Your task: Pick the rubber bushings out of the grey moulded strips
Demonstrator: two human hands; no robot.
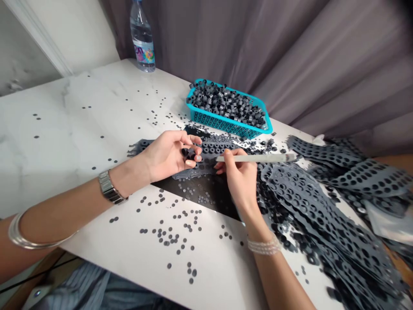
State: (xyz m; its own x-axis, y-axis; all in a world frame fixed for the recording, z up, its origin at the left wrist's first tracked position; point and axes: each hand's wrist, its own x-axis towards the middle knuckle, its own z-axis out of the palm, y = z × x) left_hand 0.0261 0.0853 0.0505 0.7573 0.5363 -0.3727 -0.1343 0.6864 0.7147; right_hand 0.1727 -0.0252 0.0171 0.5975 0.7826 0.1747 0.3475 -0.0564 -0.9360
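Note:
My left hand is curled round several small black rubber rings, cupped between palm and fingers. My right hand grips a slim white stick, which points right and has a dark mark near its far end. Under both hands lies a grey perforated rubber sheet with rows of round holes, some with rings still in them. The sheet rests partly on a dark flat board. My right fingertips are close to the sheet; whether they touch it I cannot tell.
Behind the hands, a turquoise basket is heaped with black rings. More perforated strips and loose rings pile up at right. Small dark discs are scattered over the white table. A water bottle stands by the curtain.

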